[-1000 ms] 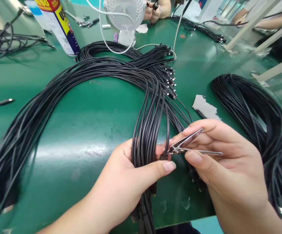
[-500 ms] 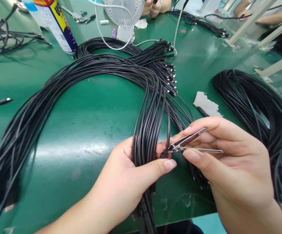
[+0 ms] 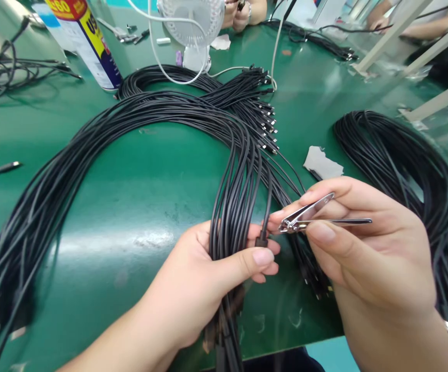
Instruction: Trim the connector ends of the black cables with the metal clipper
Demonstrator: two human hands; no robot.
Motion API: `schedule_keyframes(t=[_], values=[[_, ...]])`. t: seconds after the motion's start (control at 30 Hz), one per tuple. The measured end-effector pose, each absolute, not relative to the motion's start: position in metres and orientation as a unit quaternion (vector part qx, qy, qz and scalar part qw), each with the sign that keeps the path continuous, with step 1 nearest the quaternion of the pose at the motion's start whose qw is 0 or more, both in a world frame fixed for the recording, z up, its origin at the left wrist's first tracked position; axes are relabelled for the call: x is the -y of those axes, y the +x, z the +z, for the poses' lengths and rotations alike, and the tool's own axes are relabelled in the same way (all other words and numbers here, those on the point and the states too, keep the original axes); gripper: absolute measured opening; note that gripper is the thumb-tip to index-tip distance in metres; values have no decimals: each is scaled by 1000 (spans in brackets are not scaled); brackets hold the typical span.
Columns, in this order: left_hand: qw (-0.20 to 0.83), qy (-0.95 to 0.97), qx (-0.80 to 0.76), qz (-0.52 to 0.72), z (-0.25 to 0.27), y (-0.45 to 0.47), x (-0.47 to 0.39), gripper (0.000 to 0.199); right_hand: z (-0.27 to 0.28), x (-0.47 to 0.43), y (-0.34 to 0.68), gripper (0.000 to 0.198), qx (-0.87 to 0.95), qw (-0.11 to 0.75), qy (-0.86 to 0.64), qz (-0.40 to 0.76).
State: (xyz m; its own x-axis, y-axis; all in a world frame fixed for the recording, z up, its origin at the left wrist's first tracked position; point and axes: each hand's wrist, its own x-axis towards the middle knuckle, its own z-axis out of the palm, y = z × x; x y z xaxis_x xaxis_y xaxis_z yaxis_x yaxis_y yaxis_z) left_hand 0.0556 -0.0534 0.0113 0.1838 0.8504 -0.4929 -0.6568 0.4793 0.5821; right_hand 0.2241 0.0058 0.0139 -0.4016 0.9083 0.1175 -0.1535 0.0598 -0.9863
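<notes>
1. Black cable bundle [image 3: 229,206]: arched across the green table [image 3: 142,181], near end passing through the left hand [image 3: 208,279]; grip closed around it, thumb over the strands.
2. Single black cable [image 3: 269,199]: apart from the bundle at its right edge; plug collar [image 3: 261,241] at the left thumb's tip, apparently pinched against the fingers [image 3: 272,246] behind.
3. Metal nail clipper [image 3: 305,214]: pinched between thumb and forefinger of the right hand [image 3: 379,253]; lever and body spread in a V, cutting end just beside the single cable, seemingly not touching.
4. Probable step, by judgement: trimming at the plug collar. Best done with collar firmly steadied, cable clear of its neighbours, cutting edge laid flat to any surplus.
5. Small, shallow bites preferable to one deep one; cable jacket and left fingertips [image 3: 272,268] to be kept out of the cutting line.
6. Hidden: most of the plug below the collar, behind the left thumb; far fingers of both hands, in part. Contact between right fingertips [image 3: 274,222] and cable: impossible to tell.
7. Too small to make out: any surplus on the collar; gap between the clipper's edges.
8. Cut off: bundle's lower end, at the bottom edge; tops of the printed can [image 3: 92,46] and the white fan [image 3: 195,15].
9. Unclear: small dark item [image 3: 241,5] in a co-worker's hands [image 3: 241,18], far side of the table.
</notes>
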Motion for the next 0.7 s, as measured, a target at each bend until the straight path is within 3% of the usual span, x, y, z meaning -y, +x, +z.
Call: schedule_keyframes(t=[0.13,0.37,0.7], values=[[800,110,-358,468,10,51,53,7,15,-7,225,15,573,437,-333,607],[833,43,-351,426,7,49,53,25,16,-6,225,16,580,427,-311,620],[755,79,-462,458,13,52,53,34,19,0,221,21,589,419,-322,612]])
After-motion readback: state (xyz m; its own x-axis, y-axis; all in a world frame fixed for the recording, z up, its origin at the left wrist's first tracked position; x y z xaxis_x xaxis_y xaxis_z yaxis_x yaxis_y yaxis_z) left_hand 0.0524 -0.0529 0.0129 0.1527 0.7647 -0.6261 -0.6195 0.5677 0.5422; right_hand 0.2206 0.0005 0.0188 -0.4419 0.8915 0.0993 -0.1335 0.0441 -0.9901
